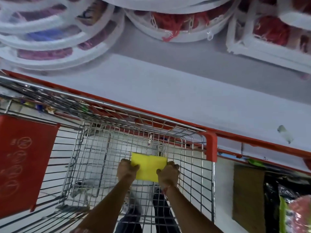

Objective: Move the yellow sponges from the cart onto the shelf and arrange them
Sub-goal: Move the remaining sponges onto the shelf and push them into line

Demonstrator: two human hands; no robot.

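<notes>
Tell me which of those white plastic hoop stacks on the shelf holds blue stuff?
The leftmost round white plastic stack: a blue patch shows among purple. The other stacks, middle and right, hold only red.

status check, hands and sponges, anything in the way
Left hand and right hand both gripping the yellow sponges, low inside the cart. Shelf ahead bare. Cart rim between.
</notes>
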